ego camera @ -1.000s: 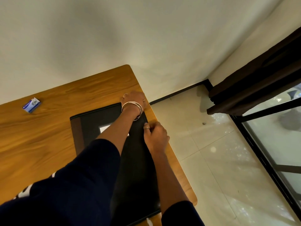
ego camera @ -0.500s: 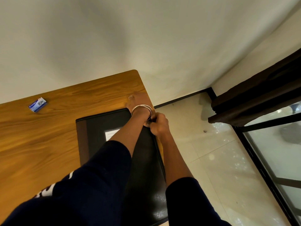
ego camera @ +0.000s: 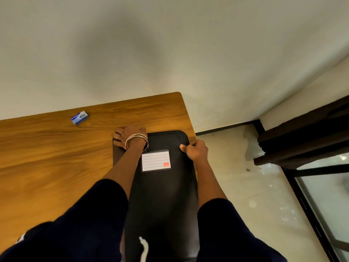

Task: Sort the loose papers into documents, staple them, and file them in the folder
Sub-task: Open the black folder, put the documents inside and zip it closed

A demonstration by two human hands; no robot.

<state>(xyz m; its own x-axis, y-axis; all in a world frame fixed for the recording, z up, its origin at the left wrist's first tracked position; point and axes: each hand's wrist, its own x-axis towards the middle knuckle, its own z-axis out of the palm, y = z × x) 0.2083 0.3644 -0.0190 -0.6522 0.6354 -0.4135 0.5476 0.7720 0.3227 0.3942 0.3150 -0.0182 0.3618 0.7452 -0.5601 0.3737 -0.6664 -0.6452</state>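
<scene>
A closed black folder [ego camera: 164,195] with a white label [ego camera: 156,160] lies along the right edge of the wooden table [ego camera: 47,167]. My left hand [ego camera: 130,135], with bangles on the wrist, rests on the folder's far left corner, fingers spread onto the table. My right hand [ego camera: 195,150] is curled in a fist at the folder's far right corner, thumb and fingers pinching its edge. No loose papers or stapler show. My dark sleeves hide the folder's near end.
A small blue box [ego camera: 79,117] lies on the table near the wall, left of the folder. The table's right edge drops to a tiled floor [ego camera: 245,186]. A dark curtain [ego camera: 306,133] and a glass door stand at the right.
My right hand slid along the folder's right edge up to the far right corner. My left hand shifted from that corner to the far left one, uncovering the label.
</scene>
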